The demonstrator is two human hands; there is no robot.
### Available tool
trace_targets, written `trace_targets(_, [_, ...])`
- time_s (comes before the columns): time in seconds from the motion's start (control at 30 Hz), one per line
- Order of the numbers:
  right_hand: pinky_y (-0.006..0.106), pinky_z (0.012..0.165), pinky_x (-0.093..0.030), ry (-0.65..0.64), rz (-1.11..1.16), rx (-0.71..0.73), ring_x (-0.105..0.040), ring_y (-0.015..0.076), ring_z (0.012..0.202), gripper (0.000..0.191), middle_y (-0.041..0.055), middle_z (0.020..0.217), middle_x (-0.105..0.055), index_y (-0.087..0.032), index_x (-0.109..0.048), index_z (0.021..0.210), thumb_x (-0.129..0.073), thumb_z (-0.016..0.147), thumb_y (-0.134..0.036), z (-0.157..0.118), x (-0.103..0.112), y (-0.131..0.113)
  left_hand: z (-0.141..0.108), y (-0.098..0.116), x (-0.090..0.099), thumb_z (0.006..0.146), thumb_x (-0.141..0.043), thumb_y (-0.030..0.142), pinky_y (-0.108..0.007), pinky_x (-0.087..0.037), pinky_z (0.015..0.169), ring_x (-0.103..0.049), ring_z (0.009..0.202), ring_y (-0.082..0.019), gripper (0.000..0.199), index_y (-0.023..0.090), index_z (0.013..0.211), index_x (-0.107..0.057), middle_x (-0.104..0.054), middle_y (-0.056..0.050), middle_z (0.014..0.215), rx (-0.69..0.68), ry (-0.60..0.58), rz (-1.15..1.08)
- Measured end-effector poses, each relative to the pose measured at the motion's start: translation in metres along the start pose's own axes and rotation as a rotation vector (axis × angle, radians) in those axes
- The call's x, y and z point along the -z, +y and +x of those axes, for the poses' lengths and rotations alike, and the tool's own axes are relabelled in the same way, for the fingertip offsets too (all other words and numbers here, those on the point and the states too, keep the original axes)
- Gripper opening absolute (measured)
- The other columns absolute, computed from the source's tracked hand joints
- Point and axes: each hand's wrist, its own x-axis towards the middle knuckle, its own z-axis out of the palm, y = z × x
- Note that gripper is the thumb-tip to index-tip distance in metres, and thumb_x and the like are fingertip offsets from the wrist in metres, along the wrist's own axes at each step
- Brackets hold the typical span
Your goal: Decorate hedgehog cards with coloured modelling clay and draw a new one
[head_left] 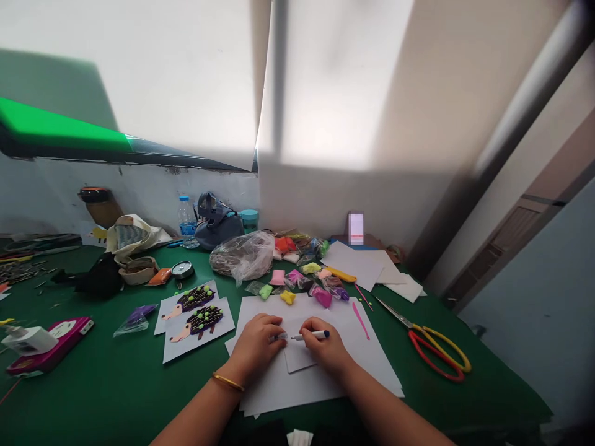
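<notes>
My right hand [320, 344] grips a white marker with a dark blue end [316, 335], its tip pointing left. My left hand [260, 341] is closed round a small pale, partly clear item [279, 337], which I cannot make out. Beneath both hands lies a small white card [300, 362] on larger white sheets [367, 371]. A pink clay strip [361, 321] rests on the sheets at the right. Packets of coloured clay, a yellow one [287, 298] and a magenta one [320, 296] among them, sit along their far edge.
Two hedgehog cards [199, 325] lie left of the sheets. Large scissors with red and yellow handles [437, 350] are at the right. A magenta power strip [53, 350] is far left. Behind stand a water bottle [187, 224], a blue bag [218, 224] and a phone [356, 228].
</notes>
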Motion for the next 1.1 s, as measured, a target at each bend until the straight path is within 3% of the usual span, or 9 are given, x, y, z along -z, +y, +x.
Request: trace_targets(1.1, [0.023,0.061,-0.039,-0.018,-0.123,0.007,-0.057,0.0142,0.067,0.017,-0.0014,0.069,-0.066,-0.020,-0.067,0.070,-0.054,0.079,-0.026,-0.0041,-0.0039,-0.0008,0.0010,0.0036,0.0039,0.076,-0.073,0.025,-0.039,-0.045,0.097,-0.060,0.107,-0.024,0.014,0.026,0.089,-0.077,-0.071,-0.004,0.112,0.021,0.008,-0.009])
